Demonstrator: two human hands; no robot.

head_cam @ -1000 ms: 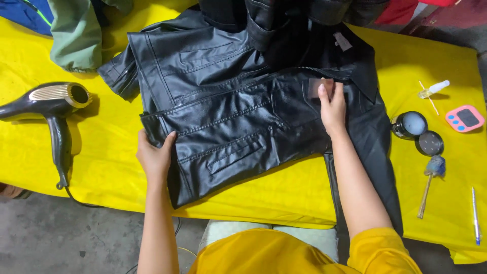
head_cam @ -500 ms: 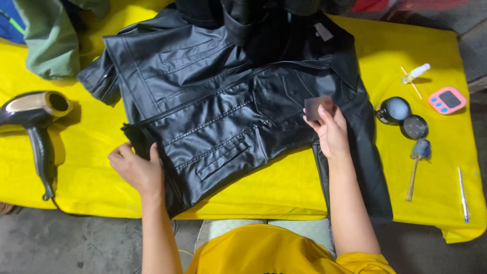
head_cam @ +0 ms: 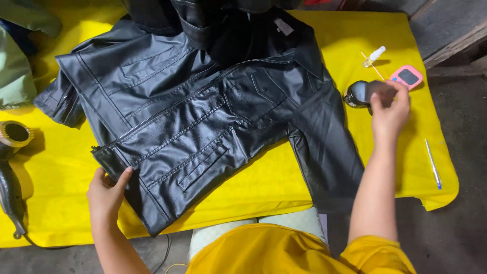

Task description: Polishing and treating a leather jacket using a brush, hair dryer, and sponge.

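Head view: my right hand (head_cam: 389, 109) pinches a small dark sponge (head_cam: 380, 90) over the open polish tin (head_cam: 356, 94) near the table's right edge. My left hand (head_cam: 106, 190) grips the hem of the black leather jacket (head_cam: 203, 116) by the front edge. The jacket's front already gleams; the sleeve (head_cam: 324, 147) looks duller, so I judge more polishing remains.
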